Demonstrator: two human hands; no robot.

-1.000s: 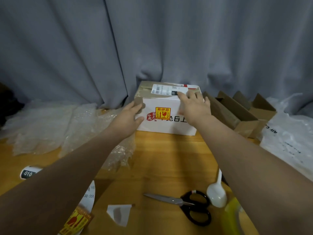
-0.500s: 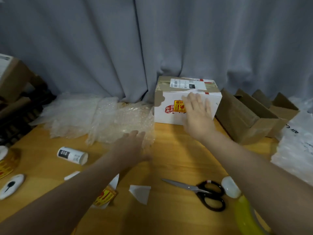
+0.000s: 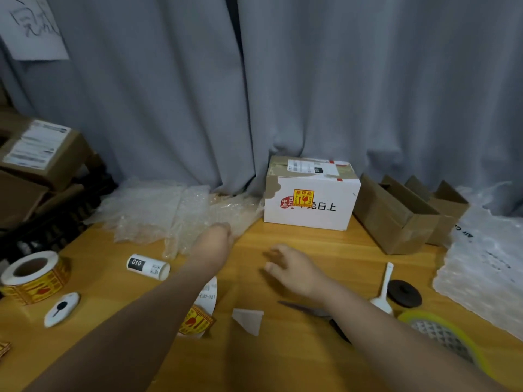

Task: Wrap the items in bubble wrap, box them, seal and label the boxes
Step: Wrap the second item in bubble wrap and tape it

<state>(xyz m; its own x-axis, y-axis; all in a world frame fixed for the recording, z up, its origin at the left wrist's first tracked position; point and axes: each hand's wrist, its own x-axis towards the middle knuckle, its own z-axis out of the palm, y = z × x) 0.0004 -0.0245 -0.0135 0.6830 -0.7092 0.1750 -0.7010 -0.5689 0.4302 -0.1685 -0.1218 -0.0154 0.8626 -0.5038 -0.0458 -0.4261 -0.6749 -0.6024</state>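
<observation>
Bubble wrap (clear, crinkled, limp) lay heaped on the wooden table just beside the taped, labelled white box. The left hand met its near edge; whether it pinched the sheet I could not tell. The right hand hovered blurred, loosely spread, holding nothing. The step seemed best done by pinching 1 sheet's edge and drawing it flat.
</observation>
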